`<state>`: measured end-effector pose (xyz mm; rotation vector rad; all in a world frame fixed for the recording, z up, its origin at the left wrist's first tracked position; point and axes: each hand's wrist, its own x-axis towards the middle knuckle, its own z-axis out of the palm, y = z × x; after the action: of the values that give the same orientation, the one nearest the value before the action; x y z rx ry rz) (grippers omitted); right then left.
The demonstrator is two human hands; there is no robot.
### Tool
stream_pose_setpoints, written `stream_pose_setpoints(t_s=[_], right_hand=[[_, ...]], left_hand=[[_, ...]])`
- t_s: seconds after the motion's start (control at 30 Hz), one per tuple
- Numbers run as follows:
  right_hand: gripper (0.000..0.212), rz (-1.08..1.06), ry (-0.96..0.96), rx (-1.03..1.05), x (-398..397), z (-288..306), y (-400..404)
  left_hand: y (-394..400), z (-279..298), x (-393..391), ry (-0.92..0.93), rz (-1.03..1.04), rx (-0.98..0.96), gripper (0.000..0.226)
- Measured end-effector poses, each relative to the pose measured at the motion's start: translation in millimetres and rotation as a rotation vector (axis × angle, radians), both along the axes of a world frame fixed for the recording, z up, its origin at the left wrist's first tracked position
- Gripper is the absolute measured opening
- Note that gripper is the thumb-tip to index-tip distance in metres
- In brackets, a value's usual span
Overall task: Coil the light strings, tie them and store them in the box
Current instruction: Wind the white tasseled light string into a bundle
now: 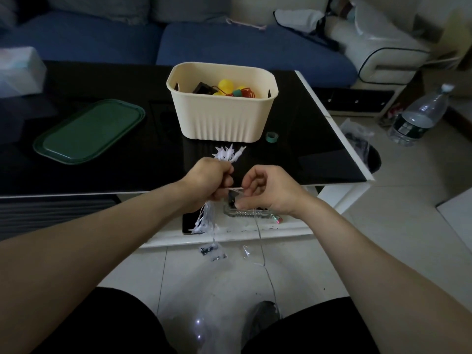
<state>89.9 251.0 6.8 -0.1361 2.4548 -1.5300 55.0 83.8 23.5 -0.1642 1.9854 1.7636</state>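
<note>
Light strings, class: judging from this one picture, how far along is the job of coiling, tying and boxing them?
Done: one string with yellow bulbs already lies in the cream box. In hand: the left hand grips a bundle of white star lights, while the right hand pinches its wire beside it. Left: a loose wire tail hangs toward the floor; the bundle is not yet boxed.

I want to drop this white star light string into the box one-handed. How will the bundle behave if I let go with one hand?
Probably floppy: the white star light string droops below the left hand, and its thin wire trails to the floor. It looks light, so it may spring uncoiled. The right hand pinches the wire; loose ends could snag the box rim.
</note>
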Motion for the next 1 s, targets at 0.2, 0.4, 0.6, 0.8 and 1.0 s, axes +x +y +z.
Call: stream_pose_setpoints(t_s=[0.2, 0.4, 0.6, 0.8, 1.0], right_hand=[[0.024, -0.030, -0.208, 0.000, 3.3, -3.3, -2.1], [0.049, 0.043, -0.548, -0.023, 6.7, 9.1, -2.5], [0.032, -0.144, -0.338, -0.063, 4.9, 19.0, 10.9], [0.027, -0.384, -0.030, -0.357, 1.4, 17.9, 13.6], [0.018, -0.247, -0.080, -0.423, 3.8, 17.7, -5.3]], left_hand=[[-6.8, 12.5, -7.3, 0.008, 0.070, 0.154, 0.029], [-11.7, 13.9, -6.5, 0.078, 0.122, 0.217, 0.029], [-10.3, 12.5, -4.2, 0.095, 0.130, 0.215, 0.029], [-3.6, 6.2, 0.1, 0.111, 0.053, 0.133, 0.026], [1.0, -2.1, 4.2, 0.146, -0.059, 0.084, 0.029]])
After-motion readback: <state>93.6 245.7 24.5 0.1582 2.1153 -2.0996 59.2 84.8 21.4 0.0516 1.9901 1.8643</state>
